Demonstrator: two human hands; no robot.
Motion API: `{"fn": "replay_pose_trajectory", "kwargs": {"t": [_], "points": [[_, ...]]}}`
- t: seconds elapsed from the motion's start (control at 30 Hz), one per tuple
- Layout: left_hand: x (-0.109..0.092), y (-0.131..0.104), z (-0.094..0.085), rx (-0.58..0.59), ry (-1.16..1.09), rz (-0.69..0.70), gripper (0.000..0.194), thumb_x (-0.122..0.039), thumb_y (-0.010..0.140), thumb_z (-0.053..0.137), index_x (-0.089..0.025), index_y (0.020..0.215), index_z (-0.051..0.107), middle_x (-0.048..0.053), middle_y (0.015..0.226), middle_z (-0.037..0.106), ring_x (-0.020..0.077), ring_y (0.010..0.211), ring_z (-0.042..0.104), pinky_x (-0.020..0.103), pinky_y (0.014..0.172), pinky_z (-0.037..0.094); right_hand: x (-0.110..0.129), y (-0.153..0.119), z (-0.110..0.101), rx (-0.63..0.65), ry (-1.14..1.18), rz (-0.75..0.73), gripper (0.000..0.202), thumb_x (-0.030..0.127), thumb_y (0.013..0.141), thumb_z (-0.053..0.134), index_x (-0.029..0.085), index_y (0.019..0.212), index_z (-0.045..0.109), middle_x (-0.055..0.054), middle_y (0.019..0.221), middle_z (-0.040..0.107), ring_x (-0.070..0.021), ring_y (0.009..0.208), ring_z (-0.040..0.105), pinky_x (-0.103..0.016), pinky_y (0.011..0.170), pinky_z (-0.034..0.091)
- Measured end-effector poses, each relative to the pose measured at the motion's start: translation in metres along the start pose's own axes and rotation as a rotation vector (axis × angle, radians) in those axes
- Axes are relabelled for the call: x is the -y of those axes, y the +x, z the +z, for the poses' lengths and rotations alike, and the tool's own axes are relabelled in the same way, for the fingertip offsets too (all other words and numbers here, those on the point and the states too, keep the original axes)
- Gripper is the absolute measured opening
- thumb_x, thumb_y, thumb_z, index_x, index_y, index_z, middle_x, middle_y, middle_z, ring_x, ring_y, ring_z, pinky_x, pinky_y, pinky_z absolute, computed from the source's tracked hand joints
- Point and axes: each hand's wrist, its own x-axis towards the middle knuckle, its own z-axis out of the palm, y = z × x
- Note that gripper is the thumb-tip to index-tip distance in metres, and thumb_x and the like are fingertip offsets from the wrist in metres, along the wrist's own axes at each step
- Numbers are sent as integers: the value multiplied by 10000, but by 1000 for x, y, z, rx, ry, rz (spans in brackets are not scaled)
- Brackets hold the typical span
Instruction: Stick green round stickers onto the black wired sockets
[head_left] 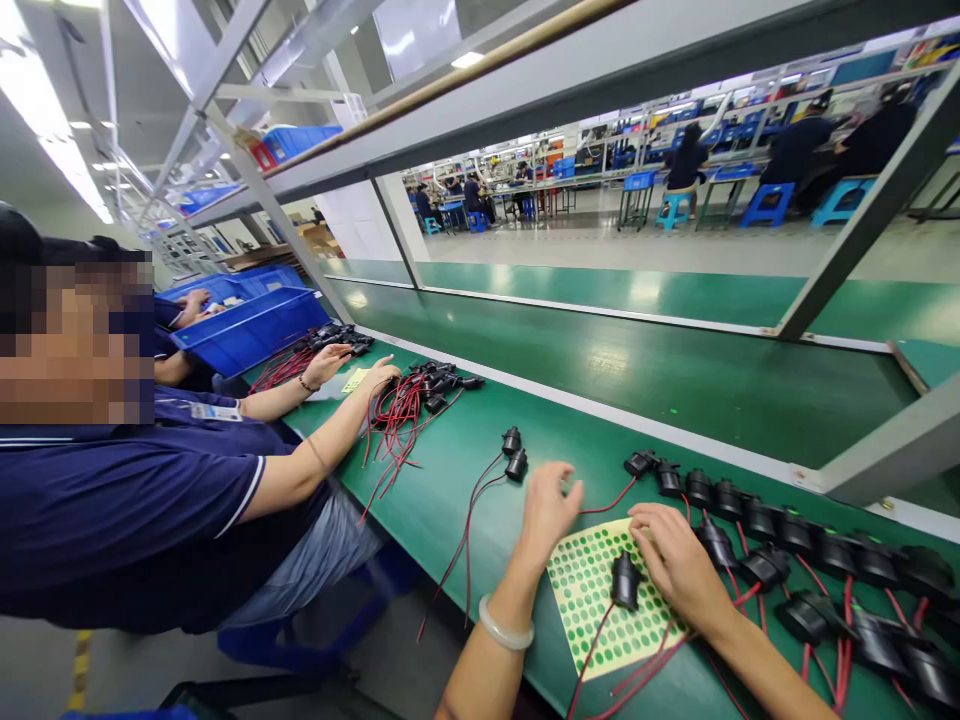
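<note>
My left hand is raised over the upper left corner of the sticker sheet, thumb and fingers apart, with nothing visible between them. Fingers apart and slightly bent, my right hand rests at the upper right edge of the pale yellow sheet of round green stickers. A black cylindrical connector with red wire lies on the sheet, between my two hands. Further black connectors stand in rows to the right, some with a green dot on them. Two more black connectors with long wires lie left of my left hand.
On the left, a co-worker in a navy shirt reaches over a pile of red-wired connectors. Behind is a blue bin. A metal frame post rises at the right, and a white rail borders the green table.
</note>
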Motion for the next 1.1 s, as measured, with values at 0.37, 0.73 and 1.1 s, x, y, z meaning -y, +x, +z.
{"fn": "replay_pose_trajectory", "kwargs": {"t": [0.37,0.73,1.1], "points": [[26,19,-39,-330,-143,-135,199,-110,765,651,-185,942,603,98,1010,676,292,1121,590,448,1017,390,9,14,-11,-113,98,104,216,359,988,462,239,850,576,-61,892,674,-240,860,655,-369,749,541],[0,-8,-33,140,-736,246,504,-499,716,766,-146,1062,664,110,989,748,225,871,694,367,839,544,76,76,-66,-68,191,122,188,334,1000,476,245,860,566,-65,1057,632,-212,1027,627,-325,869,531],[-3,-13,-29,319,-897,271,556,-548,665,811,-136,1022,709,106,940,731,226,852,669,341,807,541,91,92,-63,54,82,19,172,249,981,454,237,849,563,-93,1058,614,-248,1051,600,-390,839,528]]}}
